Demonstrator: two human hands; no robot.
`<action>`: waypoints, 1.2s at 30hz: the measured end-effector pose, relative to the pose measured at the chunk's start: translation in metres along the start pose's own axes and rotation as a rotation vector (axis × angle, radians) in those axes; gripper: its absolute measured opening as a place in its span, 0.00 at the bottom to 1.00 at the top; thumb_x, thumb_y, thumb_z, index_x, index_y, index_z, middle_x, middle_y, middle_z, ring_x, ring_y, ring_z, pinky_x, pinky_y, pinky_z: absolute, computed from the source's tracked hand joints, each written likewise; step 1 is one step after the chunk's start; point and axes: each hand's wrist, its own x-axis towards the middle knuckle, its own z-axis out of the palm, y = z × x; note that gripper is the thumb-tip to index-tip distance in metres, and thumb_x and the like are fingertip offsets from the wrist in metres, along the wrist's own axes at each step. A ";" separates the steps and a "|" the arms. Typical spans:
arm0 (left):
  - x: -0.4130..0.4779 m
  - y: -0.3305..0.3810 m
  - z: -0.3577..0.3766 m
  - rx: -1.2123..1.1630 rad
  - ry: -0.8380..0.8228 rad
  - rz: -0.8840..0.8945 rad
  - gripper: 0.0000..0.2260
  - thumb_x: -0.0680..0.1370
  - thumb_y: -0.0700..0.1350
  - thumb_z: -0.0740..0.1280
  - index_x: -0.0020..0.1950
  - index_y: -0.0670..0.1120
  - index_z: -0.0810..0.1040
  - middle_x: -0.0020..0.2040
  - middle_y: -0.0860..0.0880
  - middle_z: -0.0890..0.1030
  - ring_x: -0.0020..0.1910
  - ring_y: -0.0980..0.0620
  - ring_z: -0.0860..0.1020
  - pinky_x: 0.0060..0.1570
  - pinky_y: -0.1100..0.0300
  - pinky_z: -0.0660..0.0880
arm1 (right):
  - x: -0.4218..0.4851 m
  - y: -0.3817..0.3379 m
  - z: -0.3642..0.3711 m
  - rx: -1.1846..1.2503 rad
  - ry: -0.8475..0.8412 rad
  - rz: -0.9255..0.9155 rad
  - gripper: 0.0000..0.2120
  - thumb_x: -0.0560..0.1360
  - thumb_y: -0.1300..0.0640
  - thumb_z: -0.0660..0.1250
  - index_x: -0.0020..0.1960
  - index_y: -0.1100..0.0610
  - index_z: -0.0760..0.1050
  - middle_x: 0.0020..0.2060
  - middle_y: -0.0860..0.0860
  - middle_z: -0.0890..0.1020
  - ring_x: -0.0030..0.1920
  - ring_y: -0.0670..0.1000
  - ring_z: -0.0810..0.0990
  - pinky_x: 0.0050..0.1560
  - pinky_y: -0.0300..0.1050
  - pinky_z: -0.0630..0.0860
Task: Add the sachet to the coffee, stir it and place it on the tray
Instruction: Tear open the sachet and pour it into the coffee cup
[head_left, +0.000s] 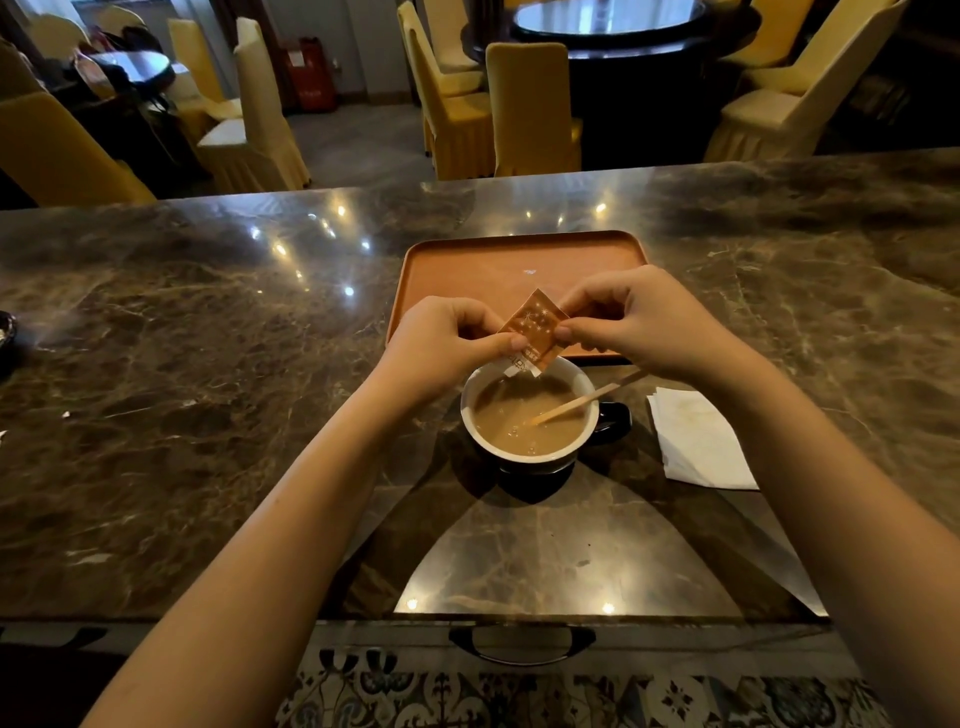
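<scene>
Nearest the person, below the counter edge, a drawer handle (522, 644) shows dark against a pale front, and a patterned floor (519, 696) lies under it. Two bare forearms reach out over the marble counter (208, 415), which shines with small ceiling lights.

On the counter, between the arms, stands the cup (530, 415), white inside and dark outside, its handle pointing right. It holds pale brown coffee (514, 415) with a few bubbles. A wooden stirrer (582, 400) leans in it, one end in the drink, the other resting over the right rim. Just right of the cup lies a folded white napkin (701, 441).

Above the cup's far rim the two hands meet on the sachet (535, 330). The left hand (441, 343) pinches its left lower side between thumb and forefinger; the right hand (639, 317) pinches its right edge the same way, the other fingers curled in. The sachet is orange-brown with small white sparkles, tilted, its lower white end hanging just over the coffee. I cannot tell whether it is torn open.

Beyond the hands lies the tray (498, 260), orange-brown with rounded corners, its near edge just behind the cup. At the far left edge of the counter a dark object (6, 332) is only partly seen.

Past the counter stand chairs (530, 109) in yellow covers around dark tables (623, 31), and something red (311, 73) sits against the far wall.
</scene>
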 end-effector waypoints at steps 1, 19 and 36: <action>0.000 0.000 0.000 -0.006 -0.012 -0.004 0.06 0.70 0.46 0.71 0.40 0.44 0.80 0.36 0.49 0.81 0.35 0.51 0.77 0.39 0.62 0.76 | 0.000 0.001 0.000 -0.015 0.007 0.003 0.06 0.70 0.61 0.68 0.46 0.58 0.79 0.35 0.44 0.79 0.35 0.36 0.78 0.37 0.28 0.75; 0.001 -0.001 0.001 0.010 -0.041 0.005 0.04 0.72 0.46 0.69 0.42 0.47 0.82 0.37 0.49 0.82 0.36 0.55 0.77 0.41 0.62 0.75 | -0.001 0.001 0.001 -0.023 0.018 0.037 0.05 0.71 0.61 0.68 0.46 0.58 0.79 0.35 0.44 0.79 0.34 0.35 0.77 0.37 0.26 0.74; -0.001 0.001 0.003 0.030 -0.018 0.020 0.04 0.71 0.46 0.70 0.41 0.46 0.82 0.40 0.43 0.83 0.40 0.45 0.79 0.44 0.55 0.77 | -0.001 0.001 0.003 -0.052 0.029 0.041 0.05 0.70 0.61 0.68 0.46 0.57 0.80 0.35 0.44 0.80 0.35 0.39 0.78 0.38 0.29 0.76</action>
